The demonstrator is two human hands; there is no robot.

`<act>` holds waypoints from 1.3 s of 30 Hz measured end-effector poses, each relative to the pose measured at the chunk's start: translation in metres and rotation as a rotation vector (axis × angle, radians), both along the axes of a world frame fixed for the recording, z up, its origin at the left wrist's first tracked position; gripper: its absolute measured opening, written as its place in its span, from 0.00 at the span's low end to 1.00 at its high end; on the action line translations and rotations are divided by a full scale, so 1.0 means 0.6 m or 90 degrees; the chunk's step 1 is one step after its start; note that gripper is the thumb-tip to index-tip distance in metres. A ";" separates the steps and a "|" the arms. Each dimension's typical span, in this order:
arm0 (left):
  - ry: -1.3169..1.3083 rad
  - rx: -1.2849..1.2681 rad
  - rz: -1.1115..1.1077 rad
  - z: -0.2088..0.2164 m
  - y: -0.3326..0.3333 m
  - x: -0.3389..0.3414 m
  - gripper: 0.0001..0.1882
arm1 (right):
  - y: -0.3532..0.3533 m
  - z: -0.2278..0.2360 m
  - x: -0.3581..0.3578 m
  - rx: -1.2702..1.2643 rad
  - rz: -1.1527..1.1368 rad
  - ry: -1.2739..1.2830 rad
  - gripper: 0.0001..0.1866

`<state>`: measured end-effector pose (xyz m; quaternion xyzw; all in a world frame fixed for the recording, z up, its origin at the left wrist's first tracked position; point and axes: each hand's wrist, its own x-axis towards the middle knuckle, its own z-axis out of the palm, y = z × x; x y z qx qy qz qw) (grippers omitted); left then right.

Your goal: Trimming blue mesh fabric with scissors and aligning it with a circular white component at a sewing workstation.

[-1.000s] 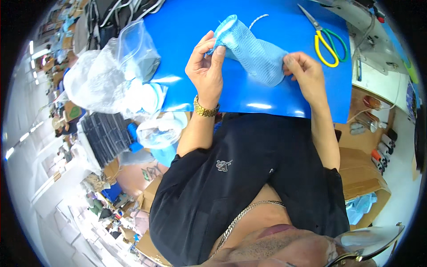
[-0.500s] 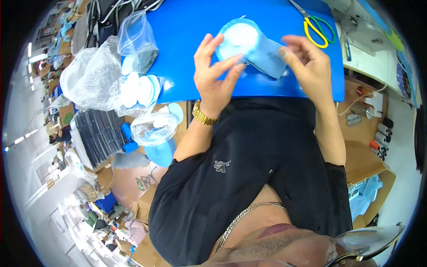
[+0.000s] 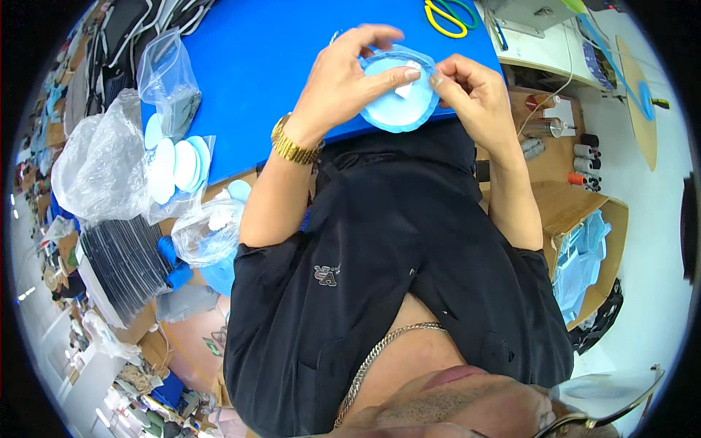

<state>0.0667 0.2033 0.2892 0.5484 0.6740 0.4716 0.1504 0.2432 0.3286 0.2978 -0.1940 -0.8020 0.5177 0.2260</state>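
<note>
A round light-blue fabric piece (image 3: 398, 111) with a raised rim is held over the near edge of the blue table (image 3: 292, 87). On its face lies a small white tag (image 3: 407, 79). My left hand (image 3: 354, 82) grips the piece from the left, its thumb pressed across the face towards the tag and the other fingers up at the far rim. My right hand (image 3: 476, 95) pinches the right edge of the rim between thumb and forefinger, its other fingers curled. The underside of the piece is hidden.
Scissors with yellow and green handles (image 3: 447, 22) lie at the far right of the table. Clear plastic bags (image 3: 102, 157) and pale round discs (image 3: 188, 162) are at the left. An open carton (image 3: 610, 255) with light-blue pieces and several thread spools (image 3: 584, 164) stand at right.
Both hands have closed on the blue piece, which has come nearer to me and turned; its mesh part no longer shows. The tag has come into sight. The whole view has shifted.
</note>
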 end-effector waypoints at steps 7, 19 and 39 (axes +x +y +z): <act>-0.256 0.068 -0.043 -0.025 0.013 0.027 0.15 | 0.013 0.002 -0.020 0.183 -0.092 0.049 0.11; -0.299 0.063 0.039 -0.012 0.007 0.006 0.11 | 0.031 0.004 -0.068 0.209 0.025 0.085 0.11; -0.382 -0.040 -0.012 0.001 0.043 -0.019 0.12 | 0.049 -0.024 -0.092 0.091 -0.028 0.147 0.11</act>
